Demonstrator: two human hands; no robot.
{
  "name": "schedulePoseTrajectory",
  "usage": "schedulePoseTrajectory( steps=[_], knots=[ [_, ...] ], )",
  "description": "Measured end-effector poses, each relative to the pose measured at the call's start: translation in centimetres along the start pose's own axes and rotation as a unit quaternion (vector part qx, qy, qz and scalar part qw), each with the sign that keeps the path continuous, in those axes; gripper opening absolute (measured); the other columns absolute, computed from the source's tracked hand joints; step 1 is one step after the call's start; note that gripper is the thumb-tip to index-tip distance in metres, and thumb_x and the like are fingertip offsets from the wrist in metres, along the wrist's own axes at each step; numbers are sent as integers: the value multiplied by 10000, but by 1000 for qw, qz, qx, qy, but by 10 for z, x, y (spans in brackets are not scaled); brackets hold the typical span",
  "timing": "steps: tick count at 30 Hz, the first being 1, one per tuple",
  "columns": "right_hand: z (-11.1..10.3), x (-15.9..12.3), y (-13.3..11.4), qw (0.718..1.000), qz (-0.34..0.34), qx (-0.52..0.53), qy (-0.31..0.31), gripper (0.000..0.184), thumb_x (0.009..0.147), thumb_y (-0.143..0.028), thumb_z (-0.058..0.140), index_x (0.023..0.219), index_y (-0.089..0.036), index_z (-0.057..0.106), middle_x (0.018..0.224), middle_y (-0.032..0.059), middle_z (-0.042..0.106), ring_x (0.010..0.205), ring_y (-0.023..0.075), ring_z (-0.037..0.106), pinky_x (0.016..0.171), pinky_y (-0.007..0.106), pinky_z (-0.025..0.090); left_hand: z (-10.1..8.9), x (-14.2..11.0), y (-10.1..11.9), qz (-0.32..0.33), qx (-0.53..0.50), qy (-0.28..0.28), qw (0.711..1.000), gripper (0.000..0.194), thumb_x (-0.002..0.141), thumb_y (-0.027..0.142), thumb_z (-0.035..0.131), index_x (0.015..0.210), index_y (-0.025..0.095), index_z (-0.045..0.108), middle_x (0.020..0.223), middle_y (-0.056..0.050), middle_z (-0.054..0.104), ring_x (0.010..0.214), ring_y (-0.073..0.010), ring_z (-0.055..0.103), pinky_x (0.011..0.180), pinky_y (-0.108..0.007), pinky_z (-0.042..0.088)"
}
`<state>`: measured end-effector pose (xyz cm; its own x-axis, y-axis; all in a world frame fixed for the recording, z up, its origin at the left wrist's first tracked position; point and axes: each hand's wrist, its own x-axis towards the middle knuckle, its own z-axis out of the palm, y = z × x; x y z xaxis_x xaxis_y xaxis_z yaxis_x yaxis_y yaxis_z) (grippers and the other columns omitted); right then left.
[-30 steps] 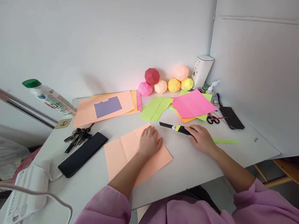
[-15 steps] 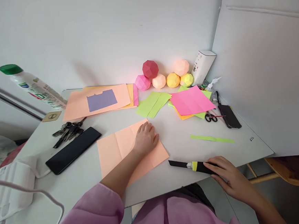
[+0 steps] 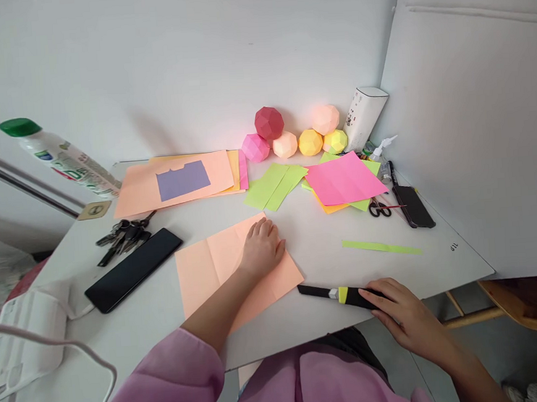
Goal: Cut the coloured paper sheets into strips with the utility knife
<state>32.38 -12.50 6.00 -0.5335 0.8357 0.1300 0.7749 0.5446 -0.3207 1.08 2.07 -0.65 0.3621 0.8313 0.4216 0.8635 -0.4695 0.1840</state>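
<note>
My left hand (image 3: 260,248) presses down on a creased peach sheet of paper (image 3: 200,280). Its fingers lie over the sheet's far right part, grasping nothing. By the front edge of the table, my right hand (image 3: 405,311) is closed around the black handle of a utility knife (image 3: 343,295) with a yellow band. The knife's dark blade, pointing left, reaches close to the paper's lower right corner; I cannot tell whether they touch. A thin green paper strip (image 3: 381,246) lies beyond my right hand.
Coloured paper balls (image 3: 269,123) stand along the wall. Green sheets (image 3: 271,185), a pink sheet (image 3: 345,179), scissors (image 3: 379,208) and a phone (image 3: 415,207) lie at the back and right. On the left are keys (image 3: 125,237), a black phone-like slab (image 3: 134,270) and a bottle (image 3: 67,158).
My right hand has moved slightly left with the utility knife, bringing its tip nearer the peach paper. My left hand stays in place on the sheet.
</note>
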Motion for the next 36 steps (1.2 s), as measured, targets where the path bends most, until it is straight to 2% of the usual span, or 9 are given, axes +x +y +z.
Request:
schedulePoseTrajectory(
  steps=[4, 9, 11, 14, 16, 18, 27, 36],
  knots=[
    [2, 2, -2, 1000, -2, -9, 0, 387, 923, -156, 444, 1294, -225, 531, 1138, 114, 596, 1049, 230, 562, 845, 398, 540, 0, 0, 3, 9, 24, 8, 1000, 239, 875, 258, 453, 966, 102, 608, 1135, -203, 576, 1181, -331, 491, 966, -476, 440],
    [2, 4, -9, 1000, 0, -8, -4, 365, 917, -169, 457, 1269, -208, 544, 1101, 121, 601, 1004, 228, 574, 807, 386, 548, -1, 1, 10, -7, 44, -21, 999, 232, 887, 210, 416, 801, 134, 617, 930, -173, 614, 1034, -299, 581, 806, -425, 514],
    [0, 4, -13, 1000, -4, -6, -10, 354, 909, -174, 468, 1252, -196, 555, 1081, 123, 605, 972, 225, 583, 778, 373, 553, -1, -1, 16, -14, 47, -25, 998, 258, 891, 187, 394, 787, 126, 622, 917, -181, 621, 1047, -304, 583, 822, -431, 507],
    [-4, 3, -21, 1000, -19, -7, -24, 344, 896, -166, 475, 1230, -164, 560, 1050, 130, 608, 931, 218, 588, 741, 353, 557, -1, -8, 28, -29, 61, -35, 997, 275, 884, 214, 413, 923, 54, 633, 1114, -253, 597, 1194, -353, 502, 959, -484, 431],
    [-6, 3, -28, 999, -25, -13, -30, 342, 892, -160, 470, 1223, -146, 558, 1027, 134, 613, 907, 214, 594, 720, 338, 559, -1, -14, 36, -47, 74, -52, 995, 390, 886, 282, 427, 1095, -10, 581, 1286, -296, 504, 1287, -383, 406, 1038, -521, 345],
    [-6, 5, -34, 999, -24, -22, -34, 340, 888, -160, 464, 1214, -142, 559, 1004, 134, 621, 882, 213, 603, 693, 323, 560, -2, -19, 41, -59, 75, -73, 993, 508, 895, 339, 411, 1205, -50, 512, 1372, -312, 424, 1337, -394, 332, 1081, -534, 276],
    [3, 20, -50, 997, -31, -44, -50, 335, 855, -153, 473, 1169, -94, 571, 959, 146, 634, 806, 218, 623, 641, 332, 575, -3, -21, 42, -61, 77, -121, 988, 677, 900, 450, 343, 1328, -70, 417, 1443, -291, 340, 1380, -389, 240, 1110, -532, 217],
    [3, 14, -44, 997, -28, -63, -28, 310, 867, -160, 457, 1136, -100, 600, 927, 140, 634, 753, 197, 633, 599, 294, 566, -4, -20, 43, -58, 90, -143, 984, 705, 910, 455, 323, 1360, -87, 369, 1453, -302, 309, 1384, -402, 214, 1118, -533, 192]
  ],
)
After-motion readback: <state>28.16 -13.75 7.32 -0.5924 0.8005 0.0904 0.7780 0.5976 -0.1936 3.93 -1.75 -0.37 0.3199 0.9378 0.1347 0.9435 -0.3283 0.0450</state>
